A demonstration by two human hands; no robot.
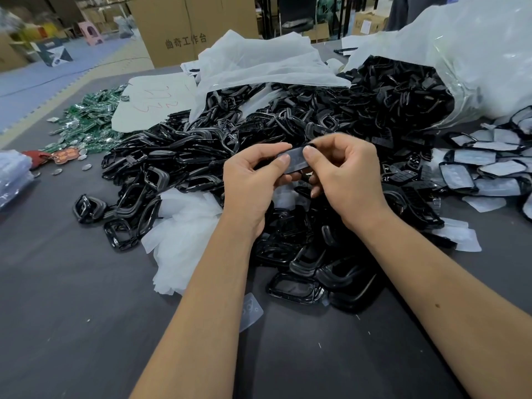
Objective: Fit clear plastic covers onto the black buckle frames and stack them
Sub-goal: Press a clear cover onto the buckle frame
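2 hands, left hand (250, 180) and right hand (342, 171), half-hide a covered frame (293, 161).

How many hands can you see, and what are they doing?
2. The left hand and the right hand are up above the pile of black frames, both pinching one black frame with a clear cover between them. No other hands show.

frame (290, 176) held in the hands: mostly hidden behind fingers (283, 159), only lower edge shows. clear cover (295, 158) on it: outline partly hidden by thumbs. finished stack (486, 165): cut off at right edge. bag (475, 53): cut off top right.
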